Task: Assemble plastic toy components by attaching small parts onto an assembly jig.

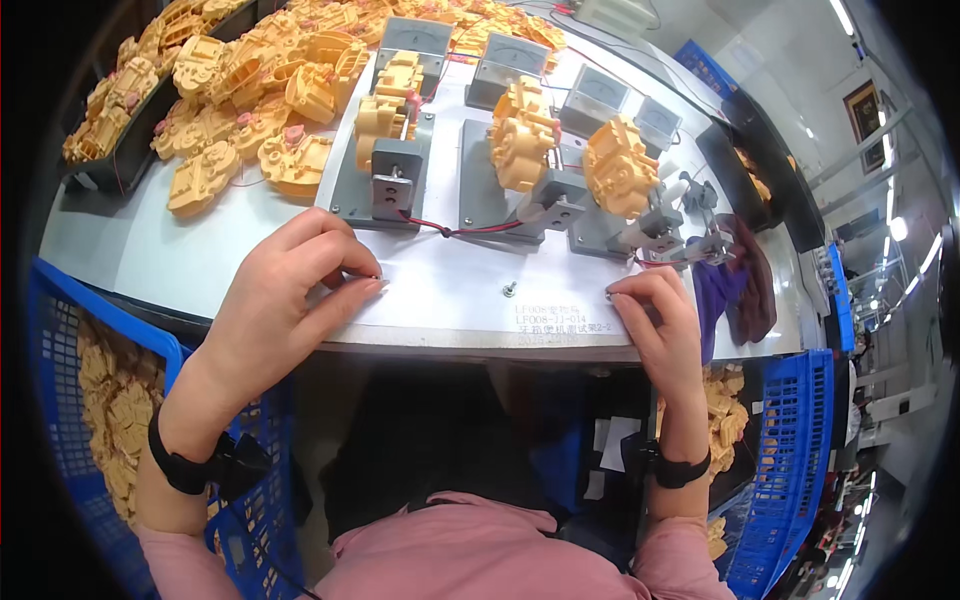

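Note:
My left hand (300, 275) is at the table's front edge, thumb and fingers pinched; a tiny dark bit shows at the tips, too small to name. Farther right, my right hand (655, 318) rests at the same edge with its fingers closed together, a small dark speck at the fingertips. Between the hands a small metal part (509, 289), perhaps a screw, lies on the white sheet (430, 285). Beyond them stand grey test fixtures, each bearing a yellow plastic gearbox: a left one (383, 125), a middle one (523, 140) and a right one (620, 170).
Analog meters (512, 55) stand behind the fixtures, with red and black wires (446, 231) in front. Loose yellow gearboxes (290, 80) heap at the back left. Blue crates (60, 330) of yellow parts flank me. A purple and brown cloth (735, 285) lies at the right.

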{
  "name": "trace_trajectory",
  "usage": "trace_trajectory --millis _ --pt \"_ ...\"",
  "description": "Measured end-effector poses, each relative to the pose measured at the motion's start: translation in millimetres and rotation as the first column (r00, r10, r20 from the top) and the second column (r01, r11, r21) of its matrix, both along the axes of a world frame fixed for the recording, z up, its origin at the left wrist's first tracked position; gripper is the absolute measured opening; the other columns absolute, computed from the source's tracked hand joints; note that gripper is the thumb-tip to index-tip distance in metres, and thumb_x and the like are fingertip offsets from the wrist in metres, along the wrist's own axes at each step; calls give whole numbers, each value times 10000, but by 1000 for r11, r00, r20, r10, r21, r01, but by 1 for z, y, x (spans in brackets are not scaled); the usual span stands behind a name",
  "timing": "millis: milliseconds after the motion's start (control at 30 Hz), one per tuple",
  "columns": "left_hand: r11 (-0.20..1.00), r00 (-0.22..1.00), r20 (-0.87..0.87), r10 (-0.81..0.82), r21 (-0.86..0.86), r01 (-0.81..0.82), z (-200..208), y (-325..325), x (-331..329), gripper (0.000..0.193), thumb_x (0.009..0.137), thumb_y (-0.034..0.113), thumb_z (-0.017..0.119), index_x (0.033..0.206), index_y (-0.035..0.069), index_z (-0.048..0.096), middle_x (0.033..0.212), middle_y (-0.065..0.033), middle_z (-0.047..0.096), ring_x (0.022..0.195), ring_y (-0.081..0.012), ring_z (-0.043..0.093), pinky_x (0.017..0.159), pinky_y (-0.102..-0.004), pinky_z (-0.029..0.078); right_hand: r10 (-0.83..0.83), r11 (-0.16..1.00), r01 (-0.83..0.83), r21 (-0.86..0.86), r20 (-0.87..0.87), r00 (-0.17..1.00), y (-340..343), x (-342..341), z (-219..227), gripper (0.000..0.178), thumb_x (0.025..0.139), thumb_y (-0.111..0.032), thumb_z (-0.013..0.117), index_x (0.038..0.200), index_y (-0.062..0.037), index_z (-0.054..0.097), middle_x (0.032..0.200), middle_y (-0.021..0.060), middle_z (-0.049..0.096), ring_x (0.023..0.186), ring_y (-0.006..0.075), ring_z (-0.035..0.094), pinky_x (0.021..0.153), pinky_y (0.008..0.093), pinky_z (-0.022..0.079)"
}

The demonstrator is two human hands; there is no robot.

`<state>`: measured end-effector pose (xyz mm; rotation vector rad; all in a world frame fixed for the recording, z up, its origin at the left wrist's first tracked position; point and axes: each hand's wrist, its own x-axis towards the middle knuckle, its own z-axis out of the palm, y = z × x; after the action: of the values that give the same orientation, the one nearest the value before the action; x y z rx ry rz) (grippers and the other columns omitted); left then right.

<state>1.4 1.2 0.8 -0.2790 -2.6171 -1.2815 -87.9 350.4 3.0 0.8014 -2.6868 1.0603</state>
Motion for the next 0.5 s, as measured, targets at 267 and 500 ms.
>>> trace_trajectory --millis 267,500 --pt "1000 999 -42 -30 9 30 -6 -7 -4 94 884 55 704 950 1 664 976 -97 576 856 -209 641 761 -303 525 7 1000 -8 -11 -21 1000 -6 -4 -7 76 894 -14 687 967 10 682 929 95 600 835 209 621 768 298 492" --pt "997 995 -93 -34 -67 27 -5 -5 -3 89 889 46 688 959 2 655 984 -112 575 861 -233 639 762 -310 532 -20 1000 20 7 -49 999 -10 -3 -6 52 907 -9 667 942 26 652 924 109 604 848 229 618 787 306 490"
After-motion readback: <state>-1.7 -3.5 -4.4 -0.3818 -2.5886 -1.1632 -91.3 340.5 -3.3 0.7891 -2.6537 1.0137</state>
